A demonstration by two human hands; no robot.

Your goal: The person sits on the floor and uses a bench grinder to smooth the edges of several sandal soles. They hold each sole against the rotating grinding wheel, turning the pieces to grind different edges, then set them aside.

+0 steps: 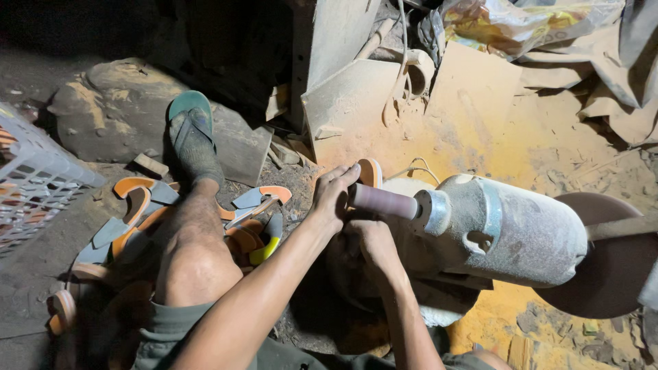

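Observation:
My left hand (332, 196) and my right hand (369, 241) together hold an orange shoe sole (371, 171) against the small pinkish sanding drum (384, 201) on the shaft of a dusty grey grinder motor (504, 229). The left hand's fingers wrap the sole from above. Below the drum, the right hand grips from underneath, where most of the sole is hidden. A pile of orange, grey and yellow soles (147, 212) lies on the floor to the left, beside my bare knee (195, 267) and my foot in a teal sandal (192, 130).
A white plastic crate (34, 178) stands at the far left. A large brown disc (606, 257) sits at the motor's right end. Orange dust coats the floor and boards (480, 116) behind. A rock (103, 109) and crumpled bags (521, 24) lie at the back.

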